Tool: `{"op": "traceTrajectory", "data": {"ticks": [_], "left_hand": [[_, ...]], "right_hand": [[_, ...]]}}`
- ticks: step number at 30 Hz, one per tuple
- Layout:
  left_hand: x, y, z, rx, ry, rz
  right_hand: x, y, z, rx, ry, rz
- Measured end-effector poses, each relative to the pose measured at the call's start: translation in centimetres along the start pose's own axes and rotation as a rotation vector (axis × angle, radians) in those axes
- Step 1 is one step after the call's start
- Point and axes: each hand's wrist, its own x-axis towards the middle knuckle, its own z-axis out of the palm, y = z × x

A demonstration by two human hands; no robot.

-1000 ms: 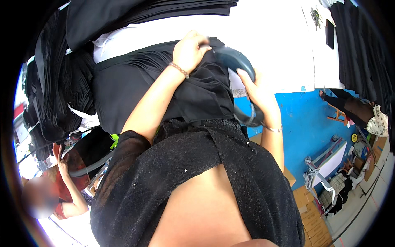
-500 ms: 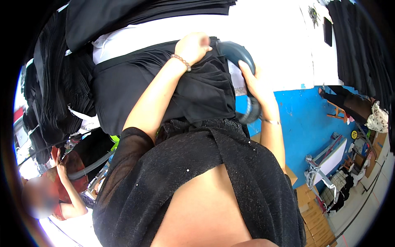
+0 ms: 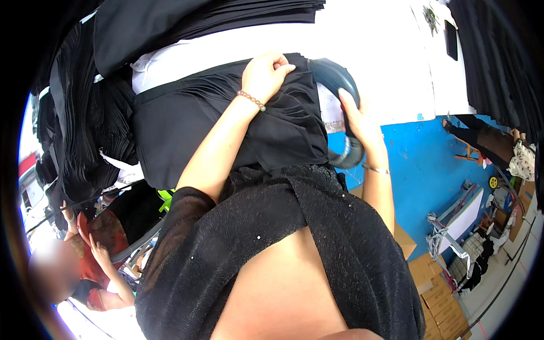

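Note:
A stack of black fabric pieces (image 3: 187, 122) hangs over the table's near edge, its layers fanned and creased under my left hand. My left hand (image 3: 265, 76) rests on top near the stack's far edge, fingers curled and thumb against them; whatever they may hold is hidden. To the right, my right hand (image 3: 362, 122) is closed round a dark teal curved vacuum nozzle (image 3: 334, 72) with a ribbed hose (image 3: 350, 154) below it. The nozzle's tip points at the right edge of the fabric.
More black fabric lies at the back (image 3: 204, 20) and hangs in bundles at left (image 3: 85, 119). The white table (image 3: 391, 62) holds a dark flat object (image 3: 451, 39) at far right. A person (image 3: 107, 232) handles something reddish at lower left. Cardboard boxes (image 3: 436, 294) stand on the floor.
The nozzle and my right hand have shifted slightly right. My left hand has turned a little, with its thumb now showing. The person at lower left has moved their hands.

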Motion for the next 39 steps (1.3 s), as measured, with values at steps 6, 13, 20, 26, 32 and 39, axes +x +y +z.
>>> {"op": "traceTrajectory", "data": {"ticks": [6, 13, 20, 26, 32, 39], "left_hand": [[0.2, 0.3, 0.2, 0.091, 0.013, 0.022], [-1.3, -0.8, -0.4, 0.074, 0.02, 0.025], [-2.0, -0.6, -1.9, 0.275, 0.111, 0.307], [-2.3, -0.5, -6.2, -0.204, -0.726, -0.034], [-2.2, -1.3, -1.8, 0.202, 0.151, 0.292], [-0.2, -0.2, -1.2, 0.183, 0.01, 0.253]], "right_hand": [[1.5, -1.7, 0.1, -0.037, -0.106, 0.144], [0.9, -0.7, -0.7, -0.205, -0.142, -0.03], [0.8, -3.0, 0.1, -0.296, -0.159, -0.038], [1.3, -2.8, 1.3, -0.297, -0.024, -0.058], [-0.5, -3.5, -0.2, -0.376, -0.082, 0.045], [2.3, -1.1, -0.3, -0.249, 0.183, -0.015]]}}
